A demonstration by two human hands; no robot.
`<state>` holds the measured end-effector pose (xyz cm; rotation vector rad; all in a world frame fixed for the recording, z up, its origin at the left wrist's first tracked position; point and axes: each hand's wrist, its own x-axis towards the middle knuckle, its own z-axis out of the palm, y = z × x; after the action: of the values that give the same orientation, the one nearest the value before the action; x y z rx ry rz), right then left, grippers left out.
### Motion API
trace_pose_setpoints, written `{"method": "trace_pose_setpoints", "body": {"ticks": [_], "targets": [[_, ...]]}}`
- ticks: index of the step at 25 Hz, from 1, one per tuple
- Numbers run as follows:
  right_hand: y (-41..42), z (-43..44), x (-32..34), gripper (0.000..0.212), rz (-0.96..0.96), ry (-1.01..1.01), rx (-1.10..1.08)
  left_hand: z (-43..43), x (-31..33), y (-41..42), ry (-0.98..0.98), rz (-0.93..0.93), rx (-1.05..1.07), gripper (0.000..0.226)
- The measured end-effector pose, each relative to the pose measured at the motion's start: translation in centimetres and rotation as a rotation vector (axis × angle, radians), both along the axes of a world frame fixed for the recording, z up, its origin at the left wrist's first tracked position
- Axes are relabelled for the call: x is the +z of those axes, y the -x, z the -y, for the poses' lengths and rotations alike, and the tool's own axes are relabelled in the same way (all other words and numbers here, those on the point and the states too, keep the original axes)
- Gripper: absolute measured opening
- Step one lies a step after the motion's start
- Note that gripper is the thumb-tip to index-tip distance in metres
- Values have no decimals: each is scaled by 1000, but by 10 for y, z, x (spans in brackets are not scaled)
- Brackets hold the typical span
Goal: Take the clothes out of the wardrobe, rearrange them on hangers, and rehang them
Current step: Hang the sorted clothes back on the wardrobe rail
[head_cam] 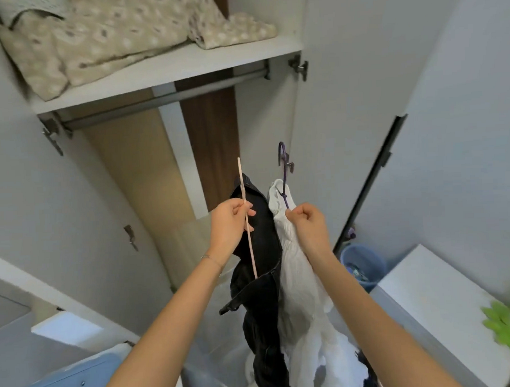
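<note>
Below rail (162,101): left hand (229,223), pink hanger (252,252); right hand (309,226), purple hanger (284,165); two garments (258,240) (298,279).

A quilt (101,39) lies on the wardrobe shelf (166,71), with the rail (162,99) just under it. Before the wardrobe, the left hand (230,223) holds a hanger (252,252) carrying jeans (261,240). Touching them on the right, a shirt (298,279) hangs from a second hanger (284,179) in the right hand (310,226). A bin (365,261) stands lower right.

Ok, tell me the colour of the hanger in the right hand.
Purple hanger, head view.
</note>
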<state>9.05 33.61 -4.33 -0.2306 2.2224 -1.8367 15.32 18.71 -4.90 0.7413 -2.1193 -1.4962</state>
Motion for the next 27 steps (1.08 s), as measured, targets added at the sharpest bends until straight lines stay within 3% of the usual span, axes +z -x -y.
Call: {"method": "trace_pose_setpoints", "body": {"ticks": [17, 27], "targets": [[96, 265, -40, 24, 1, -48, 267, 235, -44, 68, 26, 85, 443, 23], [121, 368, -56, 21, 16, -34, 443, 349, -45, 72, 192, 113, 639, 33]]}}
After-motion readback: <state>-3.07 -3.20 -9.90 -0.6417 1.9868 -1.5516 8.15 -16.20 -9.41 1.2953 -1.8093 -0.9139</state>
